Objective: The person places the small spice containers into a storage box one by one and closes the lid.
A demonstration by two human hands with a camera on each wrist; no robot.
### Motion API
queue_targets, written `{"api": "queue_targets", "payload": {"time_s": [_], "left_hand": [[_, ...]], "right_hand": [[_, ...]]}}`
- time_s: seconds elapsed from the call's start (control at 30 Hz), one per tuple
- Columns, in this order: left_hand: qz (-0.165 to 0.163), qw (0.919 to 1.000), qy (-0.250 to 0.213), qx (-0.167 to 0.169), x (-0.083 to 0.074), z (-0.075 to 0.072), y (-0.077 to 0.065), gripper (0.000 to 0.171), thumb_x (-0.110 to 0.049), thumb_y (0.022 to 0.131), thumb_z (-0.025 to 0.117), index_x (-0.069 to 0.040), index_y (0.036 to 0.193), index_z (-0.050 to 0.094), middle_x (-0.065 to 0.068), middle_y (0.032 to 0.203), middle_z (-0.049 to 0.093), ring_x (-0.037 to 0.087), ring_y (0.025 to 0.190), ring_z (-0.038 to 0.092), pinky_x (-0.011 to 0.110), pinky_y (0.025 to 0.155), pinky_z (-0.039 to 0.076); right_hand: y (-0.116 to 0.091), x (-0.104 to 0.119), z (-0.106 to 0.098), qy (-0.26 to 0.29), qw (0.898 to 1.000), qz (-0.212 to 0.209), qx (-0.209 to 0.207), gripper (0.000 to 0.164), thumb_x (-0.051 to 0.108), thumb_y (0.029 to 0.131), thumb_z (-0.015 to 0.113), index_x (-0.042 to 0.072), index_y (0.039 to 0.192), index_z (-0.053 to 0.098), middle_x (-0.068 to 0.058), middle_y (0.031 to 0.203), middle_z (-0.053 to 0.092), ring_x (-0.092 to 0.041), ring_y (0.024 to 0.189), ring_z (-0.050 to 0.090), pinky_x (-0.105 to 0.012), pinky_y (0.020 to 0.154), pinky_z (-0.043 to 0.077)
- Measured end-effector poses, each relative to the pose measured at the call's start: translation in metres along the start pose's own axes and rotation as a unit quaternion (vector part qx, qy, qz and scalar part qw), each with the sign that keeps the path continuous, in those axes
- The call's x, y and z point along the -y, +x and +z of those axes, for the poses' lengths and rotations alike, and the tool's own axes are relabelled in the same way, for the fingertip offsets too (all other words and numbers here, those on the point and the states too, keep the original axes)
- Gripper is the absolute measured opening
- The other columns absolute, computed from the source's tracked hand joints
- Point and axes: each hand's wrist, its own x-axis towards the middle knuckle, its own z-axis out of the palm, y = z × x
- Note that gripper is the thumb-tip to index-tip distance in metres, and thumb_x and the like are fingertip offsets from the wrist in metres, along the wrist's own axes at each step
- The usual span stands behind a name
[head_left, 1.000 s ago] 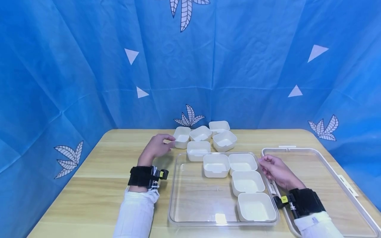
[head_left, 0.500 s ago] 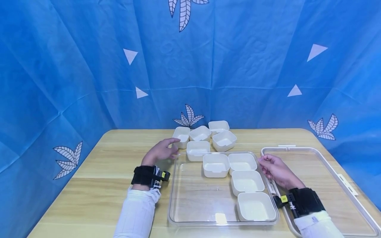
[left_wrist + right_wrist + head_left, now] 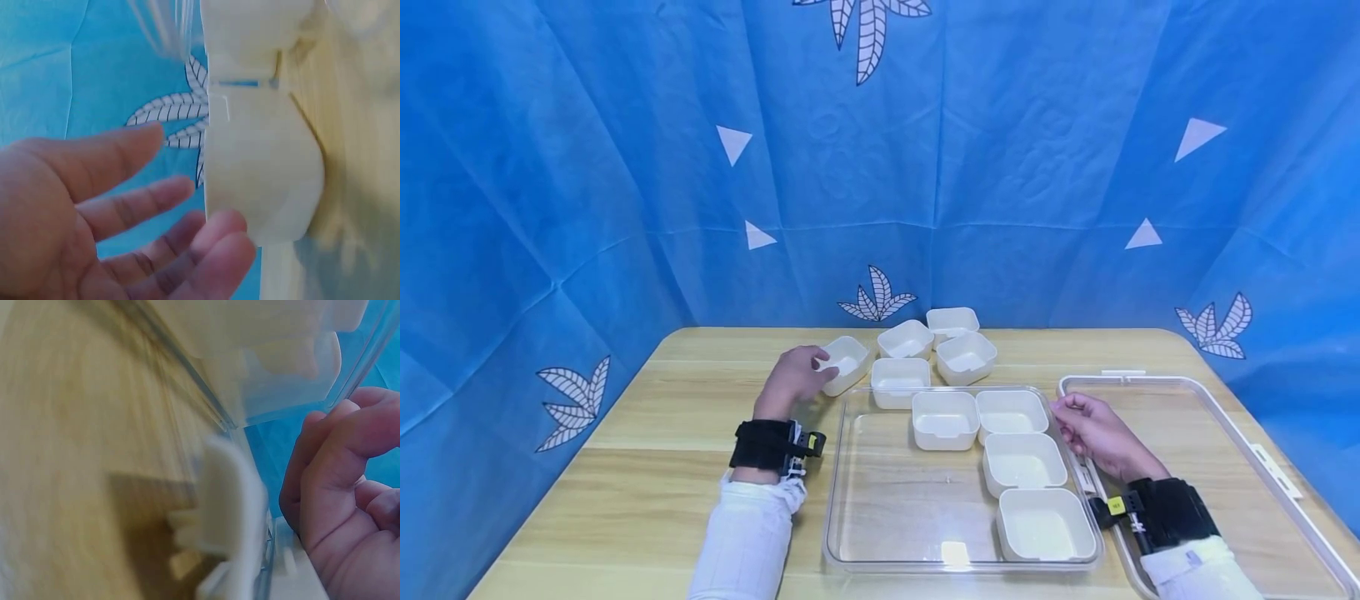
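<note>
My left hand (image 3: 795,375) is at the left rim of a white square tub (image 3: 851,357), which sits turned at an angle on the table. In the left wrist view the fingers (image 3: 219,259) are spread and loosely bent, with two fingertips overlapping the edge of a tub (image 3: 269,169). My right hand (image 3: 1093,429) stays beside the clear plastic box (image 3: 910,517), fingers loosely curled and fingertips right at its right rim. Inside the box, one white tub (image 3: 945,419) stands left of a right-hand column of 3 tubs, the nearest being a tub (image 3: 1047,523).
More white tubs stand behind the box, including a tub (image 3: 901,382) right at its back rim. A clear lid (image 3: 1210,500) with a white frame lies at the right, under my right wrist. A blue patterned curtain (image 3: 880,167) hangs behind the wooden table (image 3: 625,475).
The leftmost tub has shifted left and toward me and turned, away from the tub beside it. My left hand moved slightly right, then drew back left with it. The right hand has stayed still.
</note>
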Motion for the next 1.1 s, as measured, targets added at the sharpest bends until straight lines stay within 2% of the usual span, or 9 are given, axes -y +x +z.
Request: {"api": "queue_targets", "payload": {"time_s": [0.1,0.3,0.43,0.5,0.63,0.93,1.1], "left_hand": [[-0.017,0.9998,0.01,-0.009,0.0,-0.004,-0.002,0.04,-0.022,0.09,0.068,0.001,0.122,0.061,0.02,0.118,0.06,0.035,0.107,0.056,0.048,0.091,0.047],[-0.005,0.9999,0.015,-0.004,0.002,-0.002,-0.001,0.02,-0.011,0.083,0.075,-0.002,0.101,0.071,0.01,0.098,0.066,0.028,0.093,0.056,0.042,0.081,0.049],[-0.004,0.9995,0.026,-0.016,0.003,0.003,0.001,0.004,-0.009,0.084,0.074,-0.006,0.087,0.072,0.005,0.086,0.065,0.026,0.087,0.054,0.037,0.073,0.047],[-0.003,0.9992,0.029,-0.026,0.004,0.004,0.001,0.003,-0.009,0.085,0.073,-0.007,0.083,0.072,0.003,0.082,0.065,0.025,0.084,0.053,0.036,0.07,0.047],[0.007,0.9987,0.033,-0.037,0.004,0.006,0.002,0.005,-0.009,0.086,0.072,-0.007,0.081,0.072,0.003,0.08,0.065,0.024,0.081,0.054,0.035,0.068,0.047],[0.013,0.9984,0.028,-0.047,0.003,0.008,0.001,0.004,-0.006,0.082,0.075,-0.005,0.081,0.071,0.003,0.078,0.064,0.025,0.085,0.053,0.039,0.076,0.045],[0.009,0.9982,0.025,-0.054,0.002,0.008,0.002,0.004,-0.006,0.084,0.073,-0.005,0.081,0.07,0.004,0.079,0.064,0.025,0.083,0.053,0.037,0.074,0.046]], "right_hand": [[0.0,0.0,0.0,-0.001,1.0,-0.001,-0.001,0.019,0.021,0.103,0.05,0.003,0.096,0.05,0.001,0.076,0.047,-0.007,0.06,0.044,-0.016,0.046,0.038],[0.0,-0.001,0.0,0.0,1.0,-0.002,-0.001,0.018,0.019,0.103,0.05,0.003,0.096,0.05,0.001,0.075,0.047,-0.007,0.06,0.044,-0.016,0.045,0.037],[0.0,-0.002,0.0,0.003,1.0,0.0,0.001,0.018,0.02,0.102,0.05,0.002,0.097,0.05,0.001,0.075,0.048,-0.007,0.06,0.044,-0.016,0.045,0.038],[0.0,-0.001,0.0,0.002,1.0,0.0,0.001,0.018,0.02,0.103,0.05,0.002,0.097,0.049,0.001,0.075,0.048,-0.007,0.06,0.044,-0.016,0.045,0.038],[0.0,0.0,0.0,0.001,1.0,-0.001,0.002,0.019,0.02,0.103,0.05,0.002,0.097,0.049,0.0,0.076,0.047,-0.007,0.06,0.044,-0.016,0.046,0.038],[0.0,0.0,0.0,0.0,1.0,-0.003,0.004,0.02,0.02,0.103,0.049,0.001,0.097,0.049,0.0,0.074,0.047,-0.007,0.06,0.044,-0.017,0.045,0.038],[0.0,0.001,0.0,-0.002,1.0,-0.004,0.002,0.021,0.021,0.103,0.049,0.001,0.096,0.049,0.0,0.073,0.046,-0.007,0.06,0.045,-0.016,0.045,0.038]]}}
